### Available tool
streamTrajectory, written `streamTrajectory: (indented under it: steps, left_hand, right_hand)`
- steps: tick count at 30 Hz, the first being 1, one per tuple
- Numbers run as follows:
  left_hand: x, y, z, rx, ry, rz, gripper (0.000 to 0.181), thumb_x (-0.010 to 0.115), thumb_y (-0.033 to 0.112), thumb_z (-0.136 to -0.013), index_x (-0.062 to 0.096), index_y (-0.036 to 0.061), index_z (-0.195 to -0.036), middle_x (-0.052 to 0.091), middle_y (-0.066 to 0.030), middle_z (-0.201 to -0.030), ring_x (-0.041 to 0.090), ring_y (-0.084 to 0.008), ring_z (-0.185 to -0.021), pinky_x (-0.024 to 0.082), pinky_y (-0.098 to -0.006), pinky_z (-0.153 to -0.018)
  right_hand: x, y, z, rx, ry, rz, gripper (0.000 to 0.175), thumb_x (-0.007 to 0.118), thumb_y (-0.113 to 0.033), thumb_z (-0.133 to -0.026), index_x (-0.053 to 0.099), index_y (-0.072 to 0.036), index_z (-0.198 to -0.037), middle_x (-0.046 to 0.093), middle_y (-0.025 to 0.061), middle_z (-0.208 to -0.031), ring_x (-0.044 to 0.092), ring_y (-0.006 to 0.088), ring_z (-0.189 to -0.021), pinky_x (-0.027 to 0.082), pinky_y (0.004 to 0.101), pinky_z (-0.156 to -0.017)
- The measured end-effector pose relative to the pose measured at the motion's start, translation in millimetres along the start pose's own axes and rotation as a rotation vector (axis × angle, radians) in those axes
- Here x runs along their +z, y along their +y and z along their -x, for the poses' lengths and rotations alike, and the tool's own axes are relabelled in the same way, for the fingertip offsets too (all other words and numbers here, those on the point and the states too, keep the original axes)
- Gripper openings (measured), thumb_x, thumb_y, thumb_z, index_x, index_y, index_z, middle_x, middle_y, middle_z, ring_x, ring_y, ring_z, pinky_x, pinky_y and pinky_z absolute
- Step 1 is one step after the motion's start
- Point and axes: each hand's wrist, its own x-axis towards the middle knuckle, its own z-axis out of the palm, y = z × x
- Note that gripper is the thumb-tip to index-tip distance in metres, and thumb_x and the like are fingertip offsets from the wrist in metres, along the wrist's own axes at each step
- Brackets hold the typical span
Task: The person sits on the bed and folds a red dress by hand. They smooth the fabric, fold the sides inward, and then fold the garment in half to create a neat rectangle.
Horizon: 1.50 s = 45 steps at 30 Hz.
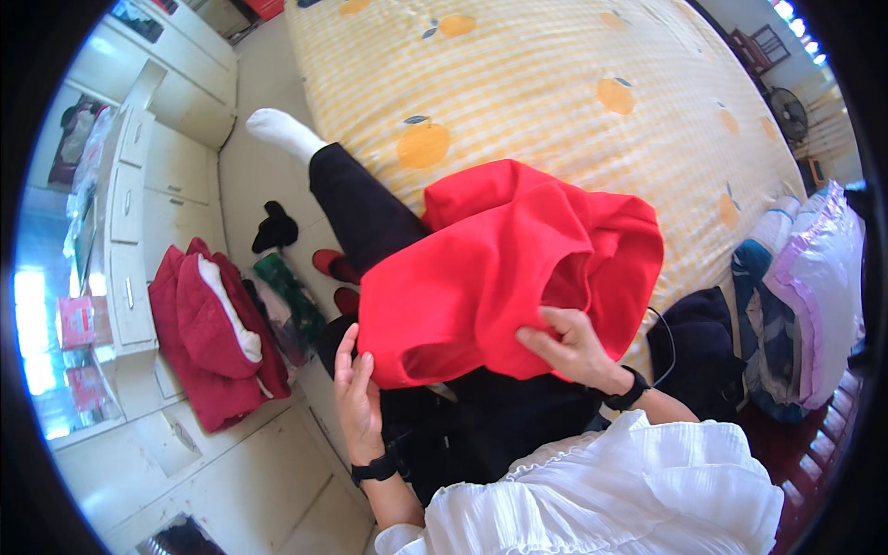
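A bright red garment (444, 298) lies bunched across my lap and the edge of the bed, with an arm or neck opening facing me on its right part and a smaller opening low on its left. My left hand (357, 388) holds the garment's left edge between thumb and fingers. At the rim of the right-hand opening, my right hand (572, 343) pinches the cloth with thumb and forefinger. Each wrist has a black band. My leg in black trousers (361, 201) and a white sock (284, 132) rests along the bed's edge, partly under the garment.
The bed (527, 90) has a yellow checked cover with orange fruit prints. Left are white drawers (128, 201) and a dark red quilted garment (208, 347). A black item (274, 225) and red slippers (326, 262) lie on the floor. Folded bedding (805, 298) and dark cloth (701, 347) are right.
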Motion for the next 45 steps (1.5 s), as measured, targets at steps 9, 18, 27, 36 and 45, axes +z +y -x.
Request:
streamTrajectory:
  steps: [9, 18, 27, 36, 45]
  left_hand:
    - [9, 9, 3, 0.01, -0.062, -0.007, 0.056, 0.059, 0.005, -0.092, 0.035, 0.0038, -0.142, 0.058, -0.0078, -0.124, 0.055, -0.0128, -0.112, 0.041, -0.0275, -0.1]
    - [14, 17, 6, -0.006, -0.118, -0.066, 0.055, 0.062, 0.003, -0.09, 0.038, 0.003, -0.139, 0.06, -0.0095, -0.12, 0.057, -0.0128, -0.11, 0.041, -0.0281, -0.1]
    - [46, 14, 6, 0.082, -0.057, -0.235, 0.045, 0.064, 0.007, -0.091, 0.047, 0.0005, -0.132, 0.061, -0.0078, -0.113, 0.057, -0.0092, -0.103, 0.044, -0.0223, -0.091]
    - [74, 17, 2, 0.232, 0.003, -0.318, 0.039, 0.064, 0.01, -0.091, 0.052, -0.0006, -0.127, 0.061, -0.0035, -0.104, 0.054, -0.0043, -0.09, 0.044, -0.0174, -0.078]
    - [74, 23, 15, 0.691, 0.164, -0.98, 0.037, 0.069, 0.008, -0.083, 0.061, 0.0046, -0.119, 0.058, -0.01, -0.112, 0.056, -0.0198, -0.099, 0.046, -0.031, -0.085]
  right_hand:
    - [-34, 17, -7, 0.1, 0.386, -0.512, 0.017, 0.056, -0.01, -0.095, 0.064, -0.001, -0.108, 0.067, 0.0004, -0.1, 0.061, 0.0056, -0.088, 0.05, 0.0215, -0.077]
    - [-67, 28, -26, 0.063, 0.493, -0.722, 0.018, 0.056, -0.013, -0.095, 0.061, -0.004, -0.11, 0.067, 0.0047, -0.101, 0.065, 0.0117, -0.087, 0.053, 0.0256, -0.077]
    - [-46, 1, -29, -0.126, 0.666, 0.678, 0.02, 0.063, -0.012, -0.088, 0.059, -0.003, -0.106, 0.061, 0.0114, -0.104, 0.059, 0.0238, -0.095, 0.046, 0.0317, -0.086]
    - [43, -25, -8, -0.255, -0.014, 0.297, 0.021, 0.069, -0.006, -0.08, 0.062, 0.001, -0.098, 0.063, 0.014, -0.092, 0.062, 0.0288, -0.085, 0.05, 0.0352, -0.076]
    - [76, 4, -18, -0.162, -0.115, -0.022, 0.016, 0.066, -0.002, -0.084, 0.061, 0.004, -0.098, 0.059, 0.012, -0.084, 0.06, 0.0208, -0.073, 0.048, 0.0291, -0.066]
